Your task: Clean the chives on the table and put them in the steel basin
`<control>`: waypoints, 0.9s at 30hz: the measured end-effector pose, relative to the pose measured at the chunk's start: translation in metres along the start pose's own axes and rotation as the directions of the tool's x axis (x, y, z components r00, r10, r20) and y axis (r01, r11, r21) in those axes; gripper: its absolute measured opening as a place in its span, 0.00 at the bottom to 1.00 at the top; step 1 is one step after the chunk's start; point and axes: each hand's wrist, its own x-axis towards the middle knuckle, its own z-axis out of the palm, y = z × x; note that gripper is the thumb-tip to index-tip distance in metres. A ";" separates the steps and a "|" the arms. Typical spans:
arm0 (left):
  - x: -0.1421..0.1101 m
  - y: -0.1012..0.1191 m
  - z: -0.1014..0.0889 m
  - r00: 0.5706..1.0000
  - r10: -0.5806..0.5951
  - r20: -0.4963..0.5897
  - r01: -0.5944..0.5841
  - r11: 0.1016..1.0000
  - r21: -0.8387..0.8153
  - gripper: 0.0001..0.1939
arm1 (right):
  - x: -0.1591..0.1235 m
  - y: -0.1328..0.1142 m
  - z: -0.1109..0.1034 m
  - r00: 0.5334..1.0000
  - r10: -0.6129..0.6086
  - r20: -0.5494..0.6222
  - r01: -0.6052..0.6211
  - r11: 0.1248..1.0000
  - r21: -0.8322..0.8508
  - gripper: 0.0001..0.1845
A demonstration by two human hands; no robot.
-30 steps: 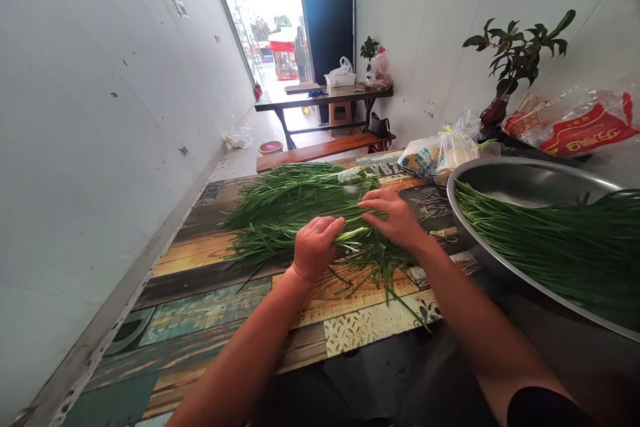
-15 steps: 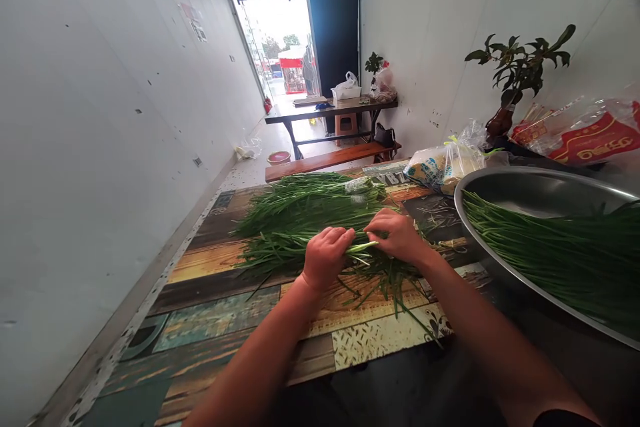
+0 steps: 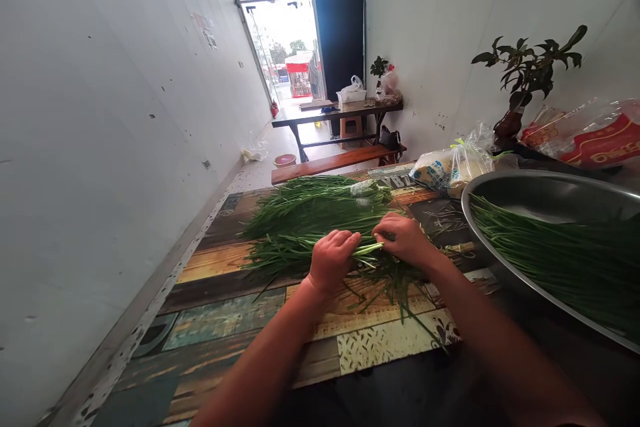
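Long green garlic chives [image 3: 310, 210] lie in a heap across the wood-patterned table [image 3: 225, 313]. My left hand [image 3: 333, 257] is closed round a small bunch of chives, whose pale stem ends [image 3: 367, 249] stick out toward the right. At those ends my right hand [image 3: 403, 238] has its fingers bent in a pinch; what lies between the fingertips is hidden. Loose leaves and trimmings [image 3: 400, 287] lie below the right hand. A band of white wrap [image 3: 363, 188] circles part of the heap at the back.
A large steel basin [image 3: 480, 250] of chives stands at the right. Behind it are plastic bags [image 3: 450, 167], a potted plant [image 3: 530, 77] and a red package [image 3: 605, 137]. A bench [image 3: 335, 163] and another table [image 3: 345, 109] stand farther off, near a glass door.
The view has shifted a little, so everything sits slightly farther right and lower. Both hands keep nearly the same hold at the stem ends, with only small finger movement.
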 end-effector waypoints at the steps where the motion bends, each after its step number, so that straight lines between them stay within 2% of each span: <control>1: 0.000 0.000 0.000 1.000 -0.005 -0.001 0.005 1.000 -0.001 0.08 | 0.000 -0.001 -0.001 1.000 0.007 0.008 -0.007 1.000 0.008 0.06; 7: -0.001 0.000 0.001 0.997 -0.078 0.025 0.078 0.996 -0.034 0.08 | 0.003 -0.003 -0.003 0.999 -0.052 0.007 0.051 0.998 0.037 0.05; 11: -0.002 0.000 0.002 0.993 -0.107 0.049 0.109 0.992 -0.058 0.08 | 0.003 -0.005 -0.005 0.997 -0.058 0.057 0.055 0.997 0.048 0.06; 19: -0.004 -0.001 0.005 0.988 -0.126 0.088 0.135 0.986 -0.100 0.08 | 0.000 -0.001 -0.002 0.987 -0.072 0.142 0.079 0.996 -0.048 0.07; 27: -0.005 -0.003 0.003 0.968 -0.171 0.186 0.205 0.962 -0.183 0.13 | -0.001 0.000 -0.001 0.984 -0.125 0.127 0.136 0.987 -0.080 0.06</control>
